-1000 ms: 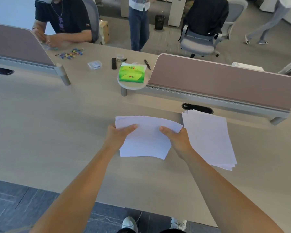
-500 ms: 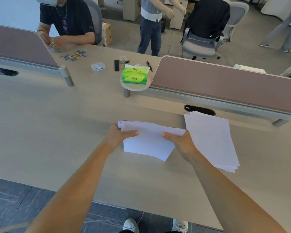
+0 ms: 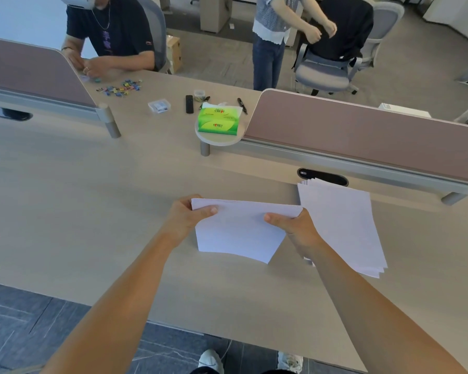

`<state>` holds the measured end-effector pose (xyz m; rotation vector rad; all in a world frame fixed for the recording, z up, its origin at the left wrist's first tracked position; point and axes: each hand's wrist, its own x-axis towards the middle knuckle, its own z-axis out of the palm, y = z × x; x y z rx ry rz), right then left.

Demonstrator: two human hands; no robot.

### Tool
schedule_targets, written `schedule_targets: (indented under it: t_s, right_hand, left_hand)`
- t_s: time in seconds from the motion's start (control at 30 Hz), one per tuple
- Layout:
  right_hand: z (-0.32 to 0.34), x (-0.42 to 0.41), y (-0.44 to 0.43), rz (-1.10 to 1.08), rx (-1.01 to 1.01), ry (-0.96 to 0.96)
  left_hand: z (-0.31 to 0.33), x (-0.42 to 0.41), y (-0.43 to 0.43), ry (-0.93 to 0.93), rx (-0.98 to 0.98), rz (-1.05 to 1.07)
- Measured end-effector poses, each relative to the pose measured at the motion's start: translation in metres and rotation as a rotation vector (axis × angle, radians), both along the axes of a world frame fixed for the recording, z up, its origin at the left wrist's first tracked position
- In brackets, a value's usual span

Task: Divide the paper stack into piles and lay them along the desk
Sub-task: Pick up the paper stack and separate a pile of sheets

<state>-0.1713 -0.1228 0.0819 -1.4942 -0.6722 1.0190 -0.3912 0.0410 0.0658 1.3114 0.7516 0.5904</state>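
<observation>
Above the pale wooden surface (image 3: pixel 79 211), the left hand (image 3: pixel 184 220) and the right hand (image 3: pixel 297 229) each pinch a far corner of a thin white paper bundle (image 3: pixel 238 233), just left of the thicker white paper stack (image 3: pixel 341 225). The sheets seem light, floppy and slippery, so gripping both side edges is probably safer.

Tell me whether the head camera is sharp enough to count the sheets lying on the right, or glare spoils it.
Head view: soft, even light, no glare on the paper stack; its near corner shows fanned edges, too fine to count; held sheets sharp. Head view: the wide-angle lens bends the partition line.
</observation>
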Motion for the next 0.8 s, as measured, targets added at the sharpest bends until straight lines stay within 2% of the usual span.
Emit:
schedule_targets:
  t_s: [0.17, 0.3, 0.43, 0.6, 0.7, 0.8]
  right_hand:
    - [0.001, 0.000, 0.002, 0.022, -0.008, 0.006]
    - [0.000, 0.000, 0.001, 0.004, -0.009, 0.003]
    - [0.001, 0.001, -0.002, 0.022, -0.016, -0.021]
    - [0.010, 0.015, -0.007, 0.091, -0.134, -0.289]
    - [0.019, 0.025, -0.007, 0.168, -0.258, -0.528]
    - [0.031, 0.022, -0.004, 0.212, -0.326, -0.582]
  left_hand:
    - [-0.003, 0.004, -0.004, -0.037, -0.002, -0.038]
    - [-0.010, 0.000, -0.006, -0.075, -0.080, 0.022]
    - [-0.016, -0.006, -0.011, -0.023, 0.021, 0.067]
    - [-0.019, -0.018, -0.010, 0.032, 0.245, 0.146]
    - [-0.028, -0.030, 0.001, 0.118, 0.410, 0.127]
    - [-0.024, -0.030, 0.002, 0.185, 0.465, 0.118]
